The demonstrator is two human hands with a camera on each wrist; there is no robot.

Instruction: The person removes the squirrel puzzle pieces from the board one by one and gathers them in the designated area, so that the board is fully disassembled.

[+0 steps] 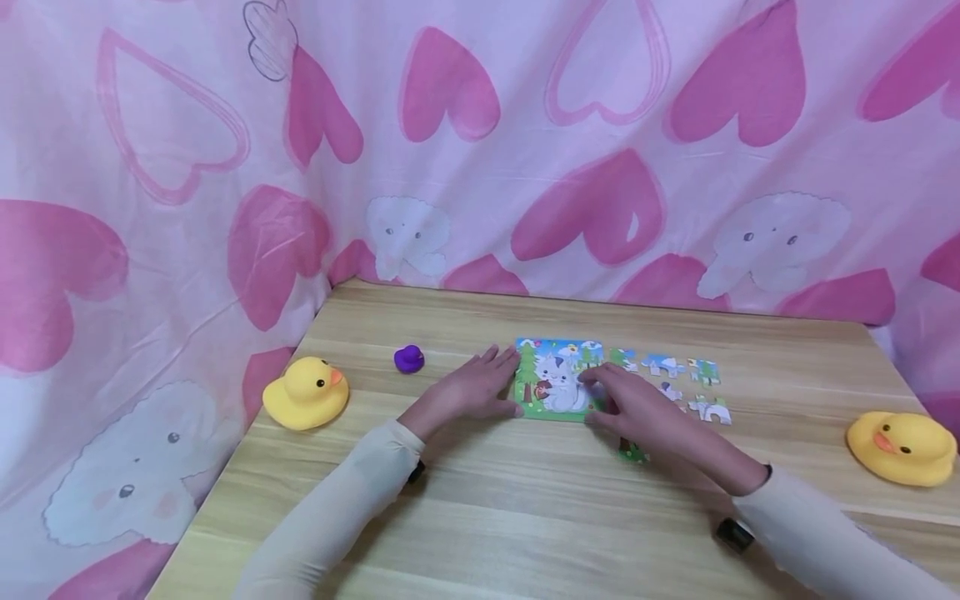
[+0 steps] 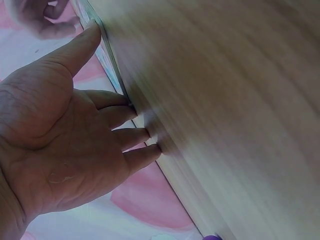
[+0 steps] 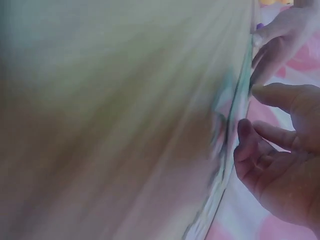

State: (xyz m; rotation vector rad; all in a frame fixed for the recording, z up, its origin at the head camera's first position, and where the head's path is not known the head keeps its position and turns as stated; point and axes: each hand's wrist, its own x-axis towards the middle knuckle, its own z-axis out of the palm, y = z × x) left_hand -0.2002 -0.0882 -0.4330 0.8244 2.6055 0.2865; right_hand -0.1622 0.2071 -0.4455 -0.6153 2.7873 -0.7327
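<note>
A small jigsaw puzzle (image 1: 555, 383) with a white cartoon animal among green trees lies flat on the wooden table. Along its left edge my left hand (image 1: 480, 385) rests with fingers extended, the thumb at the near left corner. My right hand (image 1: 637, 404) is over the puzzle's right side, fingers bent, thumb near the lower right corner. In the right wrist view, the right thumb and fingers (image 3: 243, 131) stand apart with nothing visible between them. Loose puzzle pieces (image 1: 705, 372) lie right of the puzzle; one green piece (image 1: 634, 451) is partly hidden below the right hand.
A small purple duck (image 1: 408, 359) sits left of the puzzle. One yellow duck (image 1: 306, 394) stands at the table's left edge, another yellow duck (image 1: 900, 448) at the right. Behind the table (image 1: 510, 517) hangs a pink curtain (image 1: 480, 175) with hearts.
</note>
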